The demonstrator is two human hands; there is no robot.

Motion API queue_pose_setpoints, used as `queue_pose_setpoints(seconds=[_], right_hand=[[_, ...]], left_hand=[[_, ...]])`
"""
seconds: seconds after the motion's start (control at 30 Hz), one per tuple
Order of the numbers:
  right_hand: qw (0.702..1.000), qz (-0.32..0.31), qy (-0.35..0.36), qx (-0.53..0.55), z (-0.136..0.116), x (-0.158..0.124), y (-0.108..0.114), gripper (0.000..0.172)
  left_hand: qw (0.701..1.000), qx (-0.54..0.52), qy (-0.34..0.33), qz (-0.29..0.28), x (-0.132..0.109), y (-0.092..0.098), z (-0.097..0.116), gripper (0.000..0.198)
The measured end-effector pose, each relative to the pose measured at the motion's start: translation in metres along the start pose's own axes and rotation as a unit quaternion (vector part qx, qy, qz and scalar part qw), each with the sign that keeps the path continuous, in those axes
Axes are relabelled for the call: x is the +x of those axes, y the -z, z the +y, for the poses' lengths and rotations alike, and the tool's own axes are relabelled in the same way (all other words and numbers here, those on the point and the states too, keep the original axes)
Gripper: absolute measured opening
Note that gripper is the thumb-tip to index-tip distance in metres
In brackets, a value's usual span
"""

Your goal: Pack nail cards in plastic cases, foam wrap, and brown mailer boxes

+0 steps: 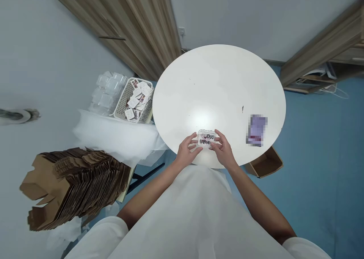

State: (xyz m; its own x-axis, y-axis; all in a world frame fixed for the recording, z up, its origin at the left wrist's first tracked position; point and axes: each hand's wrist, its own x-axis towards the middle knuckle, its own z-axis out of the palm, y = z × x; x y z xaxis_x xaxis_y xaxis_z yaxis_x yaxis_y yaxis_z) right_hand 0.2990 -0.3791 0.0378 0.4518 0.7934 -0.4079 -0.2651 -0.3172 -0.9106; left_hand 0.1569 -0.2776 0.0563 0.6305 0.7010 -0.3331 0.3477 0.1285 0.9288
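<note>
A small clear plastic box (206, 138) with dark red and black pieces inside rests near the front edge of the round white table (218, 84). My left hand (188, 149) grips its left side with curled fingers. My right hand (223, 147) pinches its right side, thumb and fingers closed on the box. Both forearms reach in from below over my white garment.
A white perforated basket (135, 99) of small packets and a pile of clear plastic boxes (106, 92) sit on a side surface at left. Flat cardboard blanks (76, 183) are stacked at lower left. A blurred purple item (256, 130) lies on the table; a cardboard box (264, 163) stands below its right edge.
</note>
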Motion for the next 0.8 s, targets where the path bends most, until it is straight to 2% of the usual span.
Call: queue_pose_setpoints(seconds=[0.17, 0.33, 0.43, 0.6, 0.8], right_hand=[[0.999, -0.016, -0.002, -0.038, -0.009, 0.017, -0.034, 0.060], [0.991, -0.051, 0.031, -0.120, -0.014, 0.043, -0.080, 0.069], [0.975, -0.058, 0.070, -0.204, -0.010, 0.067, -0.108, 0.079], [0.947, -0.035, 0.079, -0.311, 0.000, 0.114, -0.151, 0.075], [0.927, -0.026, 0.059, -0.369, 0.007, 0.161, -0.187, 0.071]], left_hand=[[0.997, 0.048, -0.055, 0.025, 0.010, 0.034, -0.013, 0.059], [0.996, 0.043, -0.060, 0.042, 0.032, 0.085, -0.026, 0.056], [0.997, 0.035, -0.049, 0.048, 0.048, 0.118, -0.034, 0.055], [0.998, 0.041, -0.045, 0.032, 0.081, 0.166, -0.054, 0.057], [0.986, 0.165, -0.019, 0.014, 0.122, 0.205, -0.076, 0.064]])
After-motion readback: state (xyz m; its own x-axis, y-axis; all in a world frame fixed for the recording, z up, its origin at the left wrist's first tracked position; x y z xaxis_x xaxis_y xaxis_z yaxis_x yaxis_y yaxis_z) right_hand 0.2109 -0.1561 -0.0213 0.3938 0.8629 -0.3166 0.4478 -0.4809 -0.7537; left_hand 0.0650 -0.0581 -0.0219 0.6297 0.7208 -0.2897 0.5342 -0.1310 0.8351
